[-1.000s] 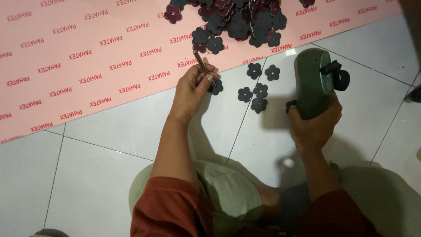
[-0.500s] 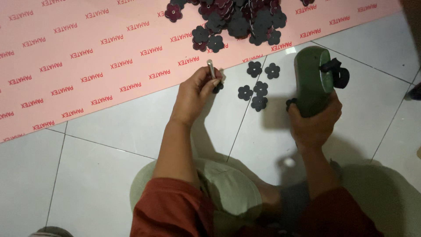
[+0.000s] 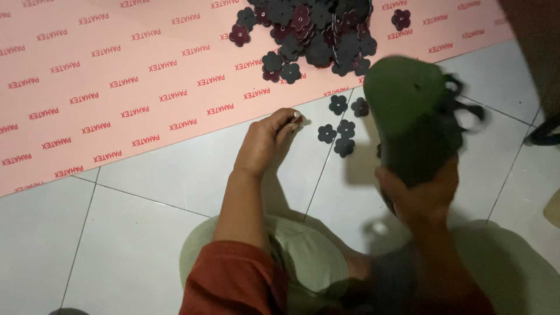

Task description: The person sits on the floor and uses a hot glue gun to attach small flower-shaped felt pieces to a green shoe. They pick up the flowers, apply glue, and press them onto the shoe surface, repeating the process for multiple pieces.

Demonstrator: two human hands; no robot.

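Punch (image 3: 296, 115) near pink sheet's (image 3: 116, 99) edge.

The floor (image 3: 146, 192) is pale tile with dark grout lines. A pink sheet (image 3: 116, 87) with red print covers its far side, edge running diagonally. A heap of dark flower cutouts (image 3: 315, 29) lies on the sheet at the far edge. Five loose flowers (image 3: 341, 125) lie on bare tile just beside the sheet's edge.
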